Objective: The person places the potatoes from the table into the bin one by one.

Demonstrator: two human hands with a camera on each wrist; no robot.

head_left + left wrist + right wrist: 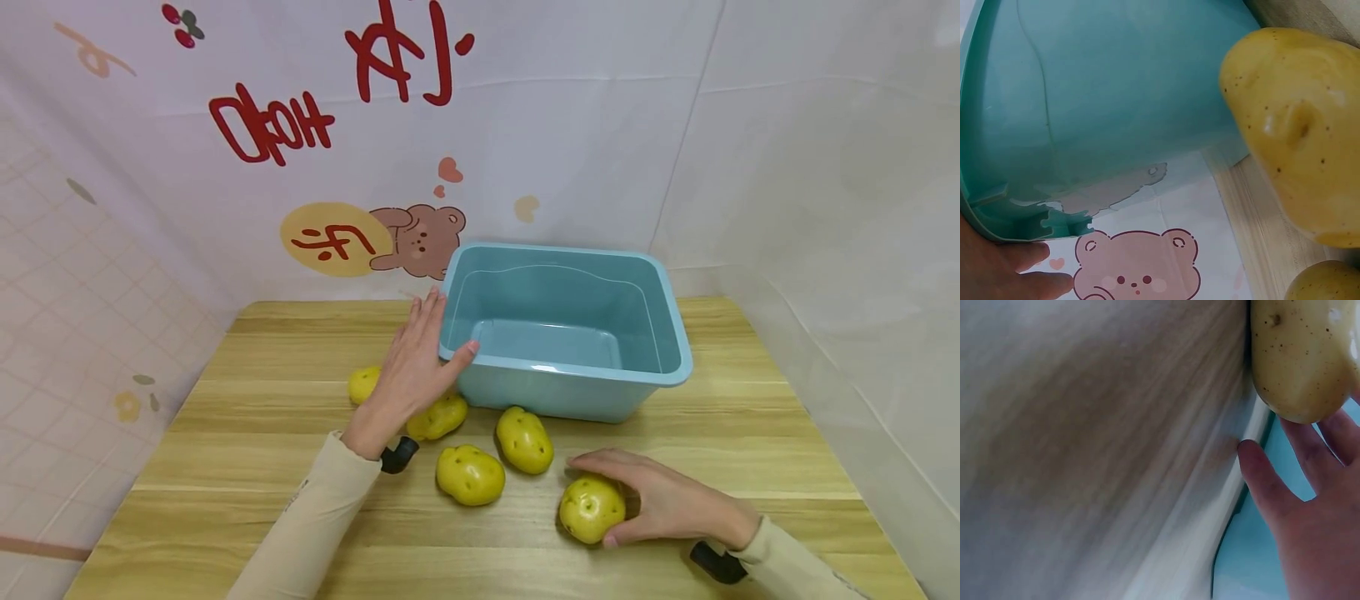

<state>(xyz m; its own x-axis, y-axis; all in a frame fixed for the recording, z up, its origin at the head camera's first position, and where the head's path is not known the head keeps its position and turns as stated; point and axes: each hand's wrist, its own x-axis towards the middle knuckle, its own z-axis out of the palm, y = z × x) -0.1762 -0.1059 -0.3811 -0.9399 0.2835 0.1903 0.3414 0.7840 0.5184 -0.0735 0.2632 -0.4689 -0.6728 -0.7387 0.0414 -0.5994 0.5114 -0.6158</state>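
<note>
A light-blue plastic tub [570, 400] stands toward the back of the wooden table. My left hand [416, 358] rests at its front left corner, thumb over the rim and fingers extended along the left side. Beneath that forearm and hand lie two yellow potatoes, one at the left [363, 384] and one by the tub [438, 417]. My right hand [660, 500] is around a rounder potato [592, 508] at the front right, fingers behind it and thumb near its lower edge. In the right wrist view, the thumb [1266, 478] stands apart from that potato.
Two more potatoes, one upright-looking [524, 440] and one lying flat [470, 475], sit before the tub between my hands. A white printed cloth [570, 150] with a bear drawing hangs behind the table and along both sides.
</note>
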